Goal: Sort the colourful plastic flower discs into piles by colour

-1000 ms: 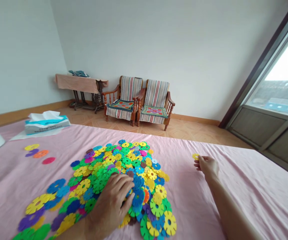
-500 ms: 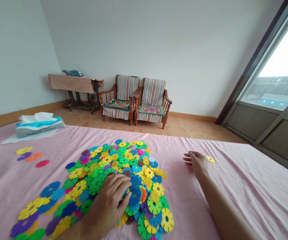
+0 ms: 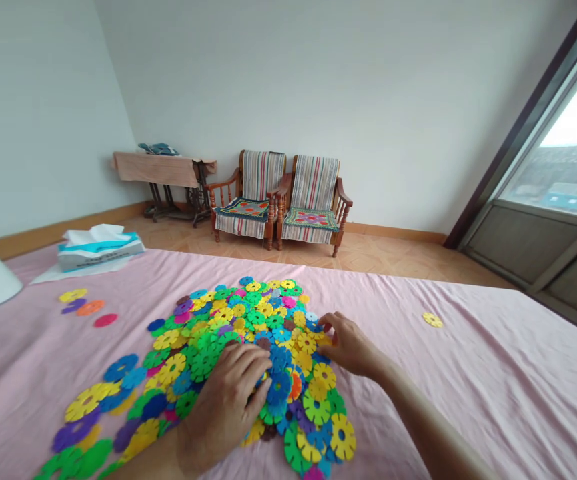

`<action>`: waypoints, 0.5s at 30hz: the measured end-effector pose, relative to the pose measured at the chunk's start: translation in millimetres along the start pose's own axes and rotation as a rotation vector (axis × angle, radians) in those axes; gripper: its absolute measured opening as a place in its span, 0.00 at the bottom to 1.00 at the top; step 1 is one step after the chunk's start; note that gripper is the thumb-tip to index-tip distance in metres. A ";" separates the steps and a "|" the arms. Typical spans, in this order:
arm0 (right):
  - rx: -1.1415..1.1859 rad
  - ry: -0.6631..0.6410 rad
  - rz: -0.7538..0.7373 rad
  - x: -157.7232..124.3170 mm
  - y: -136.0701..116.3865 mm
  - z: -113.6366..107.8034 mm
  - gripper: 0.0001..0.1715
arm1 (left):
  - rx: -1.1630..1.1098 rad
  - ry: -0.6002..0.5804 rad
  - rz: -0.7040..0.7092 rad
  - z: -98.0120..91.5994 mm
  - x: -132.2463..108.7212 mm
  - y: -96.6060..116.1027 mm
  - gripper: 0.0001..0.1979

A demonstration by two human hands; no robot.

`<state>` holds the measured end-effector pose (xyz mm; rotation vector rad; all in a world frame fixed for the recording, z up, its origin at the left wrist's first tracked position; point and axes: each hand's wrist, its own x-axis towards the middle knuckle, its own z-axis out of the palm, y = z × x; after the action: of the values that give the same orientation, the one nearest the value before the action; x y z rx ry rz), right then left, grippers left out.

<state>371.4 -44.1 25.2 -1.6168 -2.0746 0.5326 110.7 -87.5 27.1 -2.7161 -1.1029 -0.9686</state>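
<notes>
Sweeping left from beside the lone yellow disc (image 3: 432, 321), the right hand (image 3: 352, 345) is now reaching the disc pile (image 3: 263, 320), fingers curved and parted; the left hand (image 3: 231, 383) is resting curled on it. Whether either is gripping a piece, I can't quite tell. That lone disc is lying toward the pink surface's (image 3: 473, 373) far right corner.

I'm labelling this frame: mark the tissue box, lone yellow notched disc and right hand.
Tissue box (image 3: 101, 258), head view, front side.
Lone yellow notched disc (image 3: 435, 322), head view, upper face.
Right hand (image 3: 353, 345), head view, back.
</notes>
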 end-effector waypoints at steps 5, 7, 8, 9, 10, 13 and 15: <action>-0.069 0.082 0.004 0.0 -6.4 8.9 0.17 | -0.004 -0.021 -0.006 1.4 -0.9 -1.4 0.10; -0.115 0.126 -0.027 0.2 -9.5 11.9 0.14 | -0.011 -0.023 -0.007 1.2 -1.1 -1.4 0.10; -0.138 0.133 -0.046 0.3 -11.0 12.9 0.13 | -0.016 -0.021 -0.007 0.9 -1.1 -1.2 0.10; -0.162 0.133 -0.063 0.4 -12.2 13.6 0.12 | -0.019 -0.020 -0.008 0.5 -1.1 -0.9 0.10; -0.190 0.129 -0.076 0.6 -13.0 14.0 0.12 | -0.022 -0.020 -0.007 0.1 -1.0 -0.5 0.10; -0.294 0.132 -0.091 0.9 -12.5 13.7 0.16 | -0.034 -0.030 -0.013 0.1 -1.1 0.0 0.10; -0.337 0.176 -0.093 1.3 -10.4 12.5 0.17 | -0.045 -0.038 -0.015 1.0 -1.6 -0.5 0.10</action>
<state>355.8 -45.7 20.9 -1.6662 -2.1756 0.0054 110.1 -87.9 25.3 -2.7769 -1.1227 -0.9593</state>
